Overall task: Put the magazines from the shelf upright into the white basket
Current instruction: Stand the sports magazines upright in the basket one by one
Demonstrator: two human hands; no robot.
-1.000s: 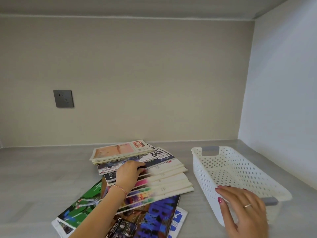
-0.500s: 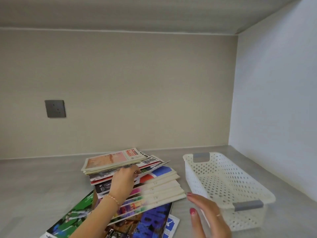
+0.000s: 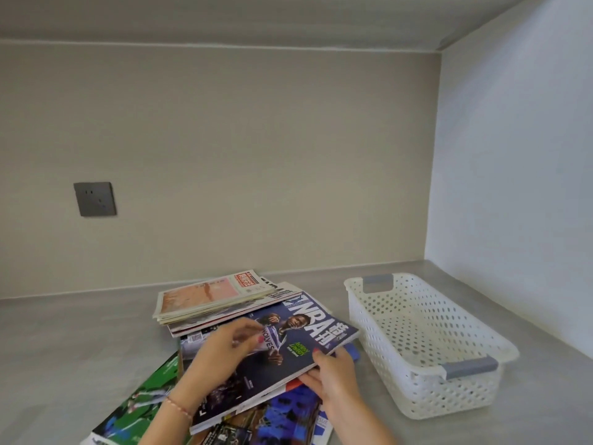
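Note:
A loose pile of magazines [image 3: 205, 300] lies on the grey shelf, with a pink-covered one on top at the back. A dark blue NBA magazine [image 3: 288, 345] is raised at its right edge above the pile. My right hand [image 3: 333, 377] grips its near right edge, thumb on the cover. My left hand [image 3: 221, 351] lies on its cover, fingers curled at the left part. The white perforated basket [image 3: 475, 345] with grey handles stands empty to the right, apart from the pile.
The shelf is boxed in by a beige back wall, a white side wall [image 3: 513, 187] just right of the basket, and a ceiling panel above. A grey socket plate [image 3: 94, 199] sits on the back wall. Bare shelf surface [image 3: 64, 342] lies left of the pile.
My right hand left the basket's near end and took the NBA magazine's edge. My left hand drew that magazine out from the stack, and it now lies uppermost at the front.

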